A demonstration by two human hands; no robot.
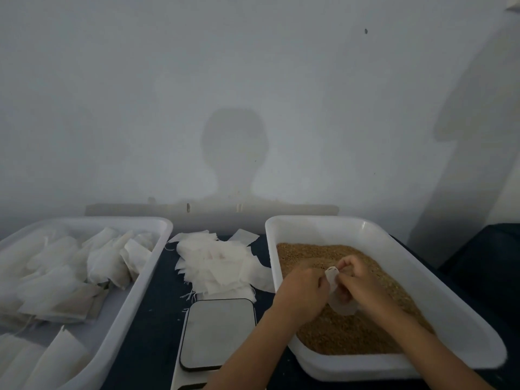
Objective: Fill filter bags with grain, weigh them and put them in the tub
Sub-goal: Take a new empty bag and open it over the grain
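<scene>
Brown grain [346,333] fills a white tub [439,280] on the right. Above the grain both my hands hold one small white filter bag [337,302]. My left hand [304,291] pinches its left edge near the top, and my right hand [357,282] pinches the right side of its mouth. The bag's rounded bottom hangs between my wrists. A second white tub [138,291] on the left holds several filled bags [73,277]. A flat grey scale [218,332] with nothing on its platform lies between the two tubs.
A loose pile of empty filter bags [216,263] lies on the dark table [157,327] behind the scale. A pale wall rises right behind the tubs. A dark object [489,257] stands at the far right.
</scene>
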